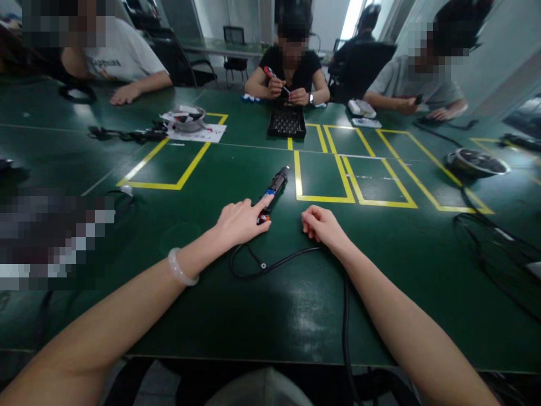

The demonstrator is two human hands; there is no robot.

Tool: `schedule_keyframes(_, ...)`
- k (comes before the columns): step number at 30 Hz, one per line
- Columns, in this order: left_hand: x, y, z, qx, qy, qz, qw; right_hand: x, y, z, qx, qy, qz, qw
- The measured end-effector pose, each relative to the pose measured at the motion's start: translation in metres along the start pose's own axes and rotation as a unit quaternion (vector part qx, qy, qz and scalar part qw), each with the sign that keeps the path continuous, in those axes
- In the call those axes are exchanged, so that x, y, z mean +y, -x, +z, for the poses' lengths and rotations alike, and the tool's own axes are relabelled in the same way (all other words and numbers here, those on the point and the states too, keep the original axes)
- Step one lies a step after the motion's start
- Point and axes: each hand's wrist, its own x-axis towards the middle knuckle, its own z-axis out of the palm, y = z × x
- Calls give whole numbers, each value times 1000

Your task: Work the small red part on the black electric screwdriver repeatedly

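A dark, slim electric screwdriver (278, 181) with a blue band lies slanted on the green table, its tip pointing away from me. My left hand (242, 221) is closed over its rear part, index finger stretched along the body and thumb on the near side. Some red and orange shows at the tool between finger and thumb. A black cable (291, 260) loops on the table below both hands and passes beside my right wrist. To the right of the tool, apart from it, my right hand (321, 224) rests with curled fingers; whatever may be inside them is hidden.
Yellow tape rectangles (325, 199) mark the table (203, 316). Across from me a person with a red-handled screwdriver (274, 76) works behind a black compartment tray (287, 124). Wire coils on paper (215, 134) stand left; a round metal-rimmed part (477, 163) and cables lie right.
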Motion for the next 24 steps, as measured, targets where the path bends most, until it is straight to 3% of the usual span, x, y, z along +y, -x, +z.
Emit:
schedule_keyframes(22, -213, -35, 29, -54, -18, -237, 970, 0, 2, 2, -21, -4, -19, 1000)
schedule_keyframes(24, -229, -40, 33, -38, 10, -220, 975, -1, 2, 2, -19, -9, -19, 1000)
